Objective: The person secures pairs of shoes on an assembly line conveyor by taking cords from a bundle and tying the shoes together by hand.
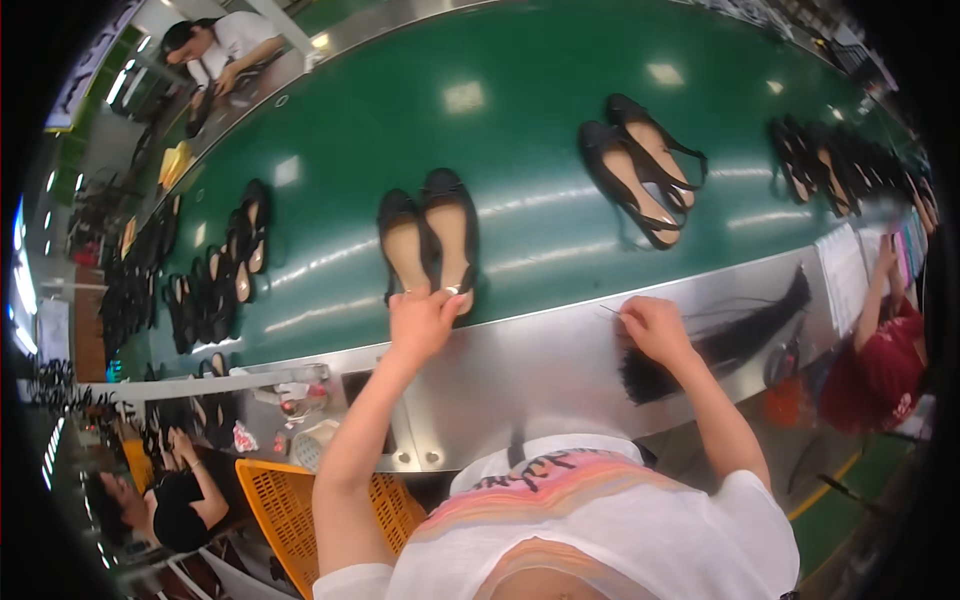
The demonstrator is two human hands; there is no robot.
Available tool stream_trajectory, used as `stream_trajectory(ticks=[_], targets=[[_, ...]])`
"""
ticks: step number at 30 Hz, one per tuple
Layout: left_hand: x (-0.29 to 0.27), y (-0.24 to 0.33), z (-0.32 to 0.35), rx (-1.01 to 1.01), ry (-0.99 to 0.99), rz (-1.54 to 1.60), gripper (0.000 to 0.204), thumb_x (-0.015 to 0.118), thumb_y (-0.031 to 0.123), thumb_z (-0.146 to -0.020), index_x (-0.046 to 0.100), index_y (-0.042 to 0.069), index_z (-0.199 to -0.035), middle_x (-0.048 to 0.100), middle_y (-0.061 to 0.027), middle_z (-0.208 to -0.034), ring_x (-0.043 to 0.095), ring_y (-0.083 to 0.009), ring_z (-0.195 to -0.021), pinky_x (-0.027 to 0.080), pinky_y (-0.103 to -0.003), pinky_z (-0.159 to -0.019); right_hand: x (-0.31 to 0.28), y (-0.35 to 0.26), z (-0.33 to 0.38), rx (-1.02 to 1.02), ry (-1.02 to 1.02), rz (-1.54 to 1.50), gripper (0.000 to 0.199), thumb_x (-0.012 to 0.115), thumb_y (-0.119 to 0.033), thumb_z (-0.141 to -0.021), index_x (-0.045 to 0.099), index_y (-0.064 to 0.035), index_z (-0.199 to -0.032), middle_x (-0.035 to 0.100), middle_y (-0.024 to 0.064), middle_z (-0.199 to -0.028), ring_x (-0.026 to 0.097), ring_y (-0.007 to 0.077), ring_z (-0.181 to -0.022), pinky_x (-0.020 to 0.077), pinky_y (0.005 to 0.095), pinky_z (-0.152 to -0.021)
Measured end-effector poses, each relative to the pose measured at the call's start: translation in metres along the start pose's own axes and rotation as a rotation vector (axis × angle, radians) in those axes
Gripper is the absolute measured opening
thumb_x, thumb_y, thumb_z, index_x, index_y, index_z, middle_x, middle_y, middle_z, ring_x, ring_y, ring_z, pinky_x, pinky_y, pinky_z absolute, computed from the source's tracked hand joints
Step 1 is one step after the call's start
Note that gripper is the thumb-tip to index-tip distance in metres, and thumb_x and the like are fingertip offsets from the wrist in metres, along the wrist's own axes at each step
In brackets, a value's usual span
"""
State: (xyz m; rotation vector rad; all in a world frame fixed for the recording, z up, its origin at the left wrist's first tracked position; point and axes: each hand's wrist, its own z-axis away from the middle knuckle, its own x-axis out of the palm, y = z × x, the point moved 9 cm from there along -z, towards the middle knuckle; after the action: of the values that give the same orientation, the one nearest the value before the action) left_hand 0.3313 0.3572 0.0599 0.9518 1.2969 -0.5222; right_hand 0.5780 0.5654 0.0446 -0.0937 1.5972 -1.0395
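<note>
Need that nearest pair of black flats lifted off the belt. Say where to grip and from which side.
Grip the pair of black flats at the heel ends from the near edge: the heels point at you, side by side, where the left hand already rests.

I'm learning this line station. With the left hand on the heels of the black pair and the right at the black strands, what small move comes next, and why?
Probably pinch one strand from the bundle of black strands with the right hand: its fingers sit at the bundle's end, while the left hand grips the heels of the black shoes.
</note>
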Motion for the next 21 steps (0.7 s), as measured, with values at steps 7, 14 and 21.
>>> stream_trajectory(ticks=[7, 14, 21], targets=[[-0.019, 0.005, -0.008, -0.108, 0.202, -0.085, 0.029, 0.052, 0.039, -0.087, 0.07, 0.019, -0.096, 0.051, -0.0116, -0.102, 0.042, -0.029, -0.104, 0.025, -0.045, -0.09, 0.043, -0.094, -0.043, -0.066, -0.05, -0.389, 0.014, 0.056, -0.016, -0.084, 0.056, -0.0036, -0.09, 0.062, 0.014, -0.074, 0.059, 0.0318, -0.066, 0.0459, 0.0371, -0.06], [-0.011, -0.035, -0.069, -0.098, 0.254, -0.251, 0.022, 0.064, 0.026, -0.077, 0.068, 0.02, -0.098, 0.049, -0.0081, -0.106, 0.042, -0.0274, -0.106, 0.024, -0.048, -0.091, 0.096, -0.169, -0.175, -0.114, 0.183, -0.317, 0.012, 0.06, -0.021, -0.079, 0.063, -0.0094, -0.084, 0.063, 0.0118, -0.069, 0.062, 0.0322, -0.065, 0.0482, 0.0394, -0.057], [0.013, -0.075, -0.064, -0.208, 0.261, -0.147, 0.029, 0.065, 0.023, -0.076, 0.067, 0.024, -0.106, 0.049, -0.0056, -0.106, 0.041, -0.026, -0.107, 0.023, -0.047, -0.092, 0.17, -0.141, -0.188, -0.092, 0.183, -0.086, 0.009, 0.063, -0.018, -0.075, 0.064, -0.0097, -0.076, 0.065, 0.0107, -0.075, 0.063, 0.0312, -0.07, 0.0498, 0.0409, -0.061]])
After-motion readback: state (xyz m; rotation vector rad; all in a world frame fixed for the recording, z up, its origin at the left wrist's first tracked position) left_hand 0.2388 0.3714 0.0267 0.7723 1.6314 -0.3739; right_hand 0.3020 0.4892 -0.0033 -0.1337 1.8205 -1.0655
